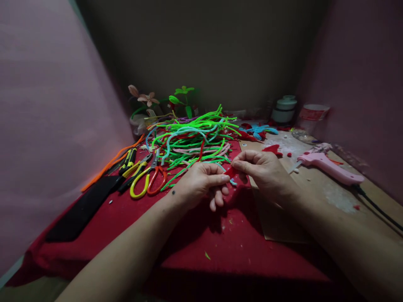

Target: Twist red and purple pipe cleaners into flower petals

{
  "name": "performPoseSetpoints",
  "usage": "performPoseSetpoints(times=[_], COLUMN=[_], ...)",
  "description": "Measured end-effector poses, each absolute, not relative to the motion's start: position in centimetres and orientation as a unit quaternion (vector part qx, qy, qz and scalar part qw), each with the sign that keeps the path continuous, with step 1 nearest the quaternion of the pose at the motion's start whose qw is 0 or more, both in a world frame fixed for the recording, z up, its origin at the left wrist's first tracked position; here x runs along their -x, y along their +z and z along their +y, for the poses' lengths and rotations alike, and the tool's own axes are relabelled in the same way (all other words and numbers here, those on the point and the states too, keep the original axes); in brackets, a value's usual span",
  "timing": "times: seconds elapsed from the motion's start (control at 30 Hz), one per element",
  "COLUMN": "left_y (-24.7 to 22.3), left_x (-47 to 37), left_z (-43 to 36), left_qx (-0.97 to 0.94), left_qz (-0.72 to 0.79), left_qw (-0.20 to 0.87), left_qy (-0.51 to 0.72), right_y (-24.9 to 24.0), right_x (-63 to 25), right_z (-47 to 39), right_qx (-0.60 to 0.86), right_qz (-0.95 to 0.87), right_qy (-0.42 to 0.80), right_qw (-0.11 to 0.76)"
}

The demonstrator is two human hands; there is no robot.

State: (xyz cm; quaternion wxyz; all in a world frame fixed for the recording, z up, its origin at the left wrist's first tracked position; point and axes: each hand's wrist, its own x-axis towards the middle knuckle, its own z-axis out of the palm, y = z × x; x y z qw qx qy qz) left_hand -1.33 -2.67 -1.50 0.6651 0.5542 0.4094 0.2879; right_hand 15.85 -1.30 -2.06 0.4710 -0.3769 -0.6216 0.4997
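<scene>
Clock is centring on the red fuzzy piece (pixel 231 171), 12 pointing toward the dark back wall (pixel 204 50). Piece is sitting between both hands. Left hand (pixel 206 183), at 8, is pinching one end between thumb and index finger, remaining fingers curling below. Right hand (pixel 266 170), at 3, is pinching the other end, thumb against forefinger. Red cloth (pixel 201 251) is spreading beneath, from 6 outward; a tan board (pixel 277 224) is lying over it toward 4. Yellow-and-red-handled scissors (pixel 139 184) are resting at 9, a pink corded hand tool (pixel 333 168) at 3. Green pipe cleaners (pixel 192 126) are heaping at 10–11. Farther: fuzzy green flower (pixel 184 90) is standing at 11, lidded jar (pixel 284 113) at 1. Pink panels (pixel 56 105) are flanking both sides.
</scene>
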Motion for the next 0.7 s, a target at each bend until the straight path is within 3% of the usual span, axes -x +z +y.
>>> performPoseSetpoints(times=[0.33,0.5,0.7], left_y=[-0.2,0.0,-0.5], left_x=[0.5,-0.3,0.8], left_z=[-3.3,-3.5,-3.0], left_qx=[-0.563,-0.58,-0.563], left_qz=[0.471,0.488,0.45], left_qw=[0.611,0.583,0.619], left_qy=[0.297,0.294,0.312], right_y=[-1.7,-2.1,-2.6], right_x=[-15.8,-15.5,-15.7], right_z=[-1.6,-1.7,-1.2], right_qx=[0.405,0.424,0.405], right_qz=[-0.619,-0.585,-0.58], right_qy=[0.517,0.517,0.535], right_qw=[0.43,0.459,0.462])
